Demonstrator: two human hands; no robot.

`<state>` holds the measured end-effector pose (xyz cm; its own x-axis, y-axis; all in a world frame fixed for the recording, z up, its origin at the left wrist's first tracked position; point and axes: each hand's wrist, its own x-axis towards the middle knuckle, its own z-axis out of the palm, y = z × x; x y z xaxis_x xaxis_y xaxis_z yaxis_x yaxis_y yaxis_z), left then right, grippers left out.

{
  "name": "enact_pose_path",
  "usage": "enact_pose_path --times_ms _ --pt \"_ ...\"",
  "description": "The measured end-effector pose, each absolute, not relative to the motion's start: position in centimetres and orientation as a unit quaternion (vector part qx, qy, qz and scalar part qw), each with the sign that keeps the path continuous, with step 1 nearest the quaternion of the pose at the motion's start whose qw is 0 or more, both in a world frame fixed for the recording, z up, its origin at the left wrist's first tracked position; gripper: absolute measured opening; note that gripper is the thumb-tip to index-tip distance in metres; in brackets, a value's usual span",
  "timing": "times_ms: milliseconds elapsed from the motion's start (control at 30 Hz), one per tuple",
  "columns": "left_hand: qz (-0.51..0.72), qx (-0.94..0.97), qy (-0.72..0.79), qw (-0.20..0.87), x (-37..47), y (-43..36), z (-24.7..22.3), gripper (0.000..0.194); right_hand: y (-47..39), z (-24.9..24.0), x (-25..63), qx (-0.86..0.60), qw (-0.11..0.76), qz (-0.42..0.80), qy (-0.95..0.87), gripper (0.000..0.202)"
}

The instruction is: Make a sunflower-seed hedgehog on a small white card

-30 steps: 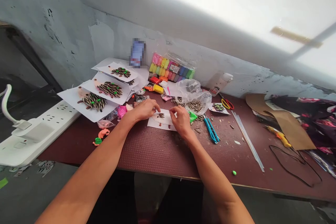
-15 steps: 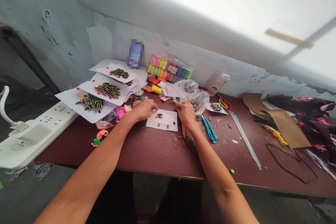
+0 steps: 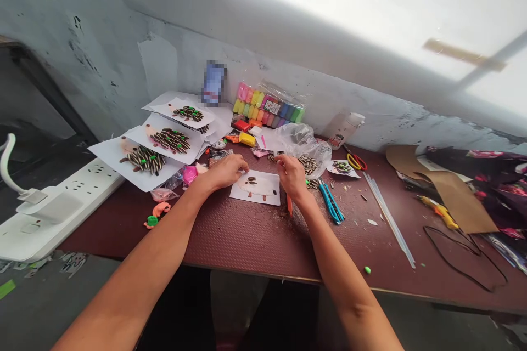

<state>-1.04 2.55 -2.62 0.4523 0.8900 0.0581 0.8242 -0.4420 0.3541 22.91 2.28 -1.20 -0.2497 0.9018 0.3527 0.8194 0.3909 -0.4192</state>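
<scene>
A small white card (image 3: pixel 265 182) lies on the dark red table, bearing a pale clay shape with a few striped seeds near its upper left. My left hand (image 3: pixel 229 170) rests at the card's left edge, its fingers bent close together; whether anything is between them is hidden. Just past the card's right edge is my right hand (image 3: pixel 291 175), fingertips pinched on something too small to make out. An orange tool (image 3: pixel 289 205) shows beneath that hand. Striped seeds (image 3: pixel 308 164) are heaped beside it, partly under a clear plastic bag (image 3: pixel 304 145).
Seed-covered cards (image 3: pixel 168 141) are stacked at the left by a white power strip (image 3: pixel 53 208). Coloured clay packs (image 3: pixel 267 107) lean at the back. Rightward are a blue cutter (image 3: pixel 330 203), scissors (image 3: pixel 356 161), clear sticks (image 3: pixel 389 219) and a yellow glue gun (image 3: pixel 440 213).
My right hand has lifted slightly, its fingertips shifting a little. The view has shifted slightly, while my left hand stays by the card.
</scene>
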Motion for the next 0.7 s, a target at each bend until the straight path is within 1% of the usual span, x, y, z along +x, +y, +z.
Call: enact_pose_path --times_ms 100,167,233,367,467,567,700 --pt "0.117 0.843 0.508 0.129 -1.0 2.5 -2.7 0.032 1.4 -1.4 22.5 -0.515 0.350 0.215 -0.752 0.020" --pt "0.116 0.841 0.512 0.129 -1.0 2.4 -2.6 0.032 0.8 -1.7 22.2 -0.495 0.370 0.307 -0.724 0.016" --pt "0.115 0.838 0.517 0.132 -1.0 2.3 -2.5 0.032 0.2 -2.0 21.9 -0.481 0.371 0.357 -0.710 0.016" --pt "0.117 0.838 0.516 0.133 -0.9 2.3 -2.3 0.031 -0.6 -2.4 21.5 -0.483 0.362 0.364 -0.710 0.017" --pt "0.115 0.838 0.518 0.131 -0.9 2.3 -2.2 0.031 -1.1 -2.4 21.0 -0.497 0.343 0.354 -0.714 0.014" --pt "0.114 0.838 0.517 0.131 -0.9 2.2 -2.2 0.032 -1.7 -2.2 20.5 -0.516 0.311 0.312 -0.735 0.011" --pt "0.119 0.840 0.514 0.130 -0.8 2.2 -2.3 0.034 -2.5 -2.1 19.8 -0.537 0.270 0.231 -0.765 0.016"
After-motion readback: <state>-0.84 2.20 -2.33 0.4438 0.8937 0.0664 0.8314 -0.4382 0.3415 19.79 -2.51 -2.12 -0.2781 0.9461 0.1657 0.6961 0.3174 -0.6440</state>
